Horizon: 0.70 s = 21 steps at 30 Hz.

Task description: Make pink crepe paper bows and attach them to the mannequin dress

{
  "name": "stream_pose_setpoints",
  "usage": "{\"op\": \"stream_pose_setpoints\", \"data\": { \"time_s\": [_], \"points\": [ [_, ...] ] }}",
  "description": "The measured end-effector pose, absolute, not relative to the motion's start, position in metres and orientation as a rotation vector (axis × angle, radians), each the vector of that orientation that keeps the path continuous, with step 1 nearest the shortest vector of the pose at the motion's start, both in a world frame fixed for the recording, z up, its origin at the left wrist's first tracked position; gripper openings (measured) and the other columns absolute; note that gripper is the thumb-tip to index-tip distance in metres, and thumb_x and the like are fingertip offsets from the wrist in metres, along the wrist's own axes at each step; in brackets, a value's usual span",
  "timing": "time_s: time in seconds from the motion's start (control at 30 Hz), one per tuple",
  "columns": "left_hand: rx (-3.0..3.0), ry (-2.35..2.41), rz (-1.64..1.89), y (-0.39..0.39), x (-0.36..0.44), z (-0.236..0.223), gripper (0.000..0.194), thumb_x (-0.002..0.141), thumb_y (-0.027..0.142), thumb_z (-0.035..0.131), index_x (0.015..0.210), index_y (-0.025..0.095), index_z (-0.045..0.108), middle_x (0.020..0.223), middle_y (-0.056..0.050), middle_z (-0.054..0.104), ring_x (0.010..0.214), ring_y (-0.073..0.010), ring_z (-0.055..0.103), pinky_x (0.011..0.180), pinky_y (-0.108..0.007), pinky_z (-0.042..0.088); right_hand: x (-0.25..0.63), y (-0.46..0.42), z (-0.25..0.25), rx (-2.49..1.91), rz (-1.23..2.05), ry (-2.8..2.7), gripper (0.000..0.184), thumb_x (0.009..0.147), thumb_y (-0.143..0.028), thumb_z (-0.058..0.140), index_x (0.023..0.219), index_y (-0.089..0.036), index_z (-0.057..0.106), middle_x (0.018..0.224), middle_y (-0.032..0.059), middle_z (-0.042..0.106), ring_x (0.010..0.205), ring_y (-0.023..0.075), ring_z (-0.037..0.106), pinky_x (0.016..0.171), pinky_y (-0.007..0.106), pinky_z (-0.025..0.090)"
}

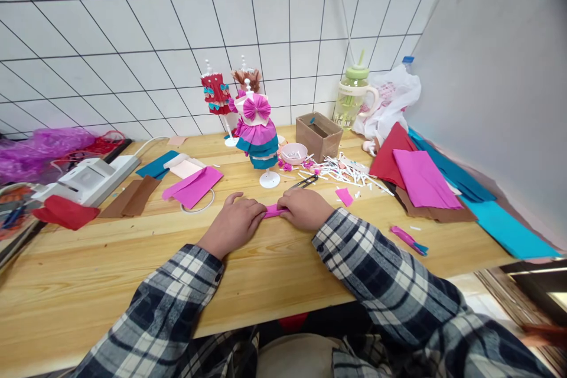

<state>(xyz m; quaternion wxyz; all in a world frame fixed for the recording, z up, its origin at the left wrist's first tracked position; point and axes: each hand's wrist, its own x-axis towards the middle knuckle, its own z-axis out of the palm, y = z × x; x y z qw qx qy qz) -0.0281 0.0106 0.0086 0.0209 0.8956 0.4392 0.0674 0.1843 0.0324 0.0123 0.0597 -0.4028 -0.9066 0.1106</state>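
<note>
The surface point(101, 289) ran across the whole scene, its near middle holding little but the hands' work, which gave both forearms room to rest. At the far right lay the paper pile point(429, 180), red, pink, brown and blue sheets overlapping with edges showing, perhaps so that any colour could be picked out. The pink form point(258, 115) stood upright on its white base at the far middle, in front of the red form point(215, 94), likely put there to be in sight yet out of the way. Farther right, the bottle point(349, 97) stood beside the bag point(390, 100) against the wall, probably safe from elbows. The box point(319, 136) sat just left of it, near the sticks point(343, 170). The left hand point(234, 223) and right hand point(307, 209) met near the middle, low over the surface: the left pressed its fingers on the left end of the pink strip point(273, 211), and the right pinched the other end, seemingly to keep it flat and taut between them. The bowl point(295, 153) lay beyond, apparently for small bits. The cutter point(306, 181) rested just past the right hand, within easy reach, and a pink scrap point(344, 196) lay right of it.
</note>
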Motion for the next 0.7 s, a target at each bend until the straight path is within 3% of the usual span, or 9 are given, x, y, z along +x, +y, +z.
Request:
{"op": "stream_pose_setpoints", "data": {
  "time_s": [0.1,0.27,0.43,0.53,0.63,0.7],
  "points": [
    [2.702,1.387,0.249,0.013,-0.030,0.003,0.033,0.097,0.032,0.033,0.102,0.022,0.064,0.095,-0.005,0.070,0.091,-0.0204,0.062,0.097,-0.044,0.034,0.183,0.033,0.009,-1.267,0.357,-2.718,0.024,0.093,-0.029,0.046,0.099,-0.020,0.068,0.096,0.0080,0.067,0.096,0.0208,0.058,0.078,0.029,0.039],
    [2.597,1.479,0.334,0.016,-0.030,-0.003,0.034,0.096,0.034,0.035,0.113,0.018,0.061,0.104,-0.009,0.067,0.095,-0.0229,0.062,0.087,-0.038,0.043,0.178,0.034,-0.002,-1.400,0.452,-2.570,0.021,0.092,-0.026,0.047,0.107,-0.021,0.061,0.098,0.0067,0.067,0.090,0.0196,0.060,0.074,0.029,0.039],
    [2.603,1.548,0.326,0.018,-0.029,-0.002,0.029,0.094,0.035,0.042,0.092,0.017,0.065,0.091,-0.009,0.063,0.087,-0.0233,0.059,0.078,-0.036,0.045,0.179,0.037,-0.009,-1.460,0.433,-2.471,0.016,0.084,-0.032,0.062,0.092,-0.019,0.066,0.099,0.0085,0.061,0.093,0.0210,0.057,0.078,0.029,0.040],
    [2.605,1.560,0.371,0.017,-0.029,0.000,0.031,0.094,0.038,0.041,0.098,0.018,0.065,0.097,-0.009,0.065,0.093,-0.0245,0.059,0.083,-0.038,0.043,0.180,0.037,-0.006,-1.376,0.464,-2.526,0.010,0.084,-0.027,0.063,0.084,-0.017,0.066,0.099,0.0092,0.060,0.096,0.0200,0.056,0.080,0.028,0.039],
    [2.597,1.471,0.460,0.012,-0.028,0.002,0.041,0.090,0.048,0.048,0.120,0.021,0.059,0.115,-0.010,0.064,0.108,-0.0257,0.056,0.095,-0.041,0.036,0.179,0.034,0.002,-1.222,0.424,-2.597,0.009,0.089,-0.022,0.056,0.091,-0.016,0.063,0.092,0.0078,0.062,0.089,0.0181,0.056,0.077,0.027,0.037],
    [2.564,1.428,0.453,0.009,-0.027,0.004,0.046,0.087,0.053,0.052,0.121,0.024,0.059,0.118,-0.009,0.064,0.109,-0.0258,0.056,0.098,-0.043,0.031,0.178,0.031,0.007,-1.146,0.372,-2.618,0.010,0.091,-0.022,0.052,0.094,-0.017,0.060,0.085,0.0058,0.064,0.083,0.0176,0.057,0.074,0.028,0.036]
  ]
}}
